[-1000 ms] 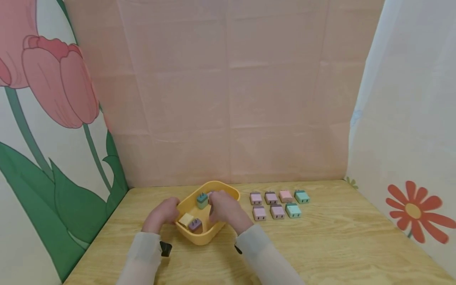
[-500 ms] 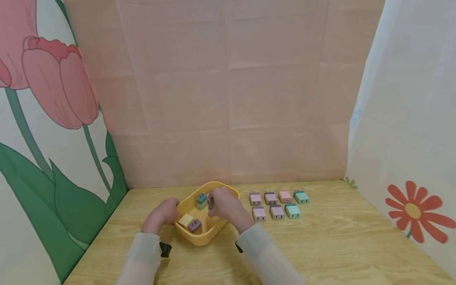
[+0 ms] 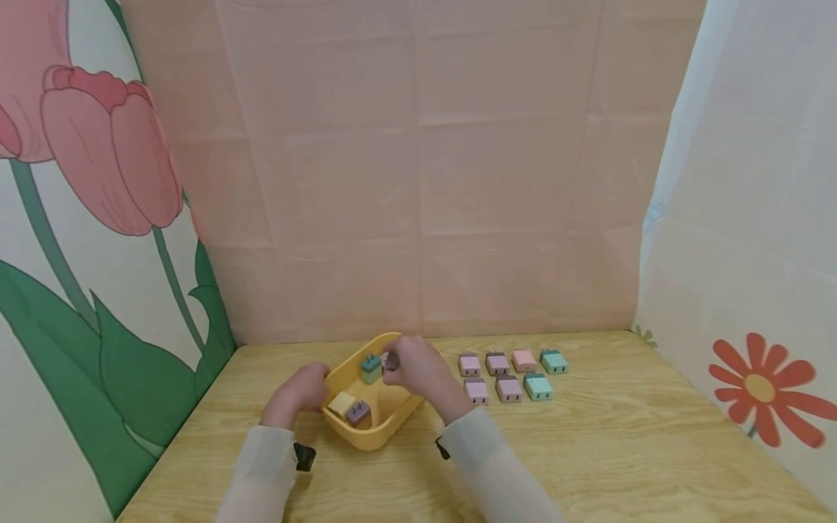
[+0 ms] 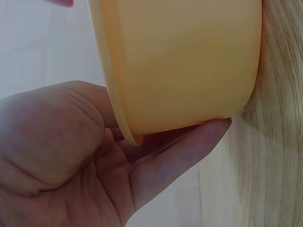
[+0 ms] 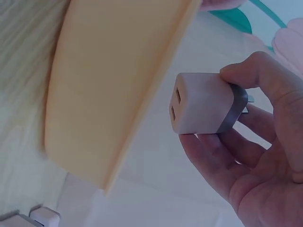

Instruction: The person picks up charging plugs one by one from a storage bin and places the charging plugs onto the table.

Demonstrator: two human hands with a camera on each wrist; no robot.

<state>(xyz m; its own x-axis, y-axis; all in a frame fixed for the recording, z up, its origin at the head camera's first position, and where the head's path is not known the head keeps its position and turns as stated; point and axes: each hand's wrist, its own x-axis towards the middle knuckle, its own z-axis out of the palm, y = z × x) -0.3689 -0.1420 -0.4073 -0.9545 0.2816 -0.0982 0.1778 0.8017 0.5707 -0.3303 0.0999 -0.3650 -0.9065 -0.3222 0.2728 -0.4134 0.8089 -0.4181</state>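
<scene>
A yellow plastic basket (image 3: 368,439) stands on the wooden table. My left hand (image 3: 304,388) grips its left end, thumb over the rim and fingers against the outer wall in the left wrist view. Over the basket's right side, my right hand (image 3: 421,374) pinches a pale lilac plug charger (image 5: 203,104) between thumb and fingers. The charger has a darker band, metal prongs toward the palm and two ports facing away. Inside the basket lie a teal charger (image 3: 370,369), a yellow charger (image 3: 343,402) and a purple charger (image 3: 358,414).
Right of the basket, several chargers form two rows: lilac ones (image 3: 476,391), a pink one (image 3: 524,360) and teal ones (image 3: 539,386). A pink sheet (image 3: 418,181) hangs behind the table. Flower-printed panels (image 3: 752,290) flank both sides.
My right hand has lifted slightly and shifted right from inside the basket, bringing the lilac charger up. My left hand and the basket have stayed in place.
</scene>
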